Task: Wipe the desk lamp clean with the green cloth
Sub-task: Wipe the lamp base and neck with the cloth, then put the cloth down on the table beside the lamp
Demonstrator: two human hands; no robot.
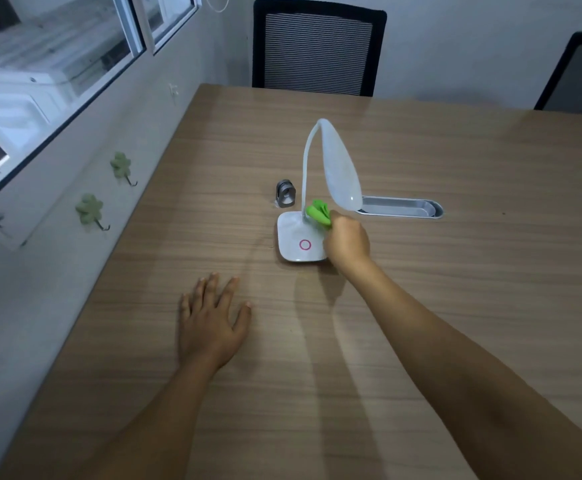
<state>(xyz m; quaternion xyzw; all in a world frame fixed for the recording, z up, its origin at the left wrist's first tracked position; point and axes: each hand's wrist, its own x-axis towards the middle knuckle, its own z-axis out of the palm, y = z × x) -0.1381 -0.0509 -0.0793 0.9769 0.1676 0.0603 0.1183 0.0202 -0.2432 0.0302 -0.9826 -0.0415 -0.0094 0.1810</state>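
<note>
Wood-grain table (456, 306) against a grey wall, under one window (50, 74) at 10 o'clock. Two mesh office chairs: one (319, 50) at 12 o'clock, one (580, 77) at 2 o'clock. Two green clover-shaped wall hooks (90, 210) at 9 o'clock. One metal cable tray (400, 206) sunk into the table, at 3 o'clock from the lamp. One small grey metal object (285, 193) just beside the lamp's base at 11 o'clock; exact kind unclear.

One white desk lamp (341, 171) near table centre: square base with a pink ring, thin curved neck, long oval head drooping toward the camera.

Right hand (347, 242) closed in a fist grip around one bunched green cloth (319, 212), cloth pressed against the lower neck above the base. Left hand (210, 323) flat on the table at 7 o'clock from the lamp, fingers spread, holding nothing.
</note>
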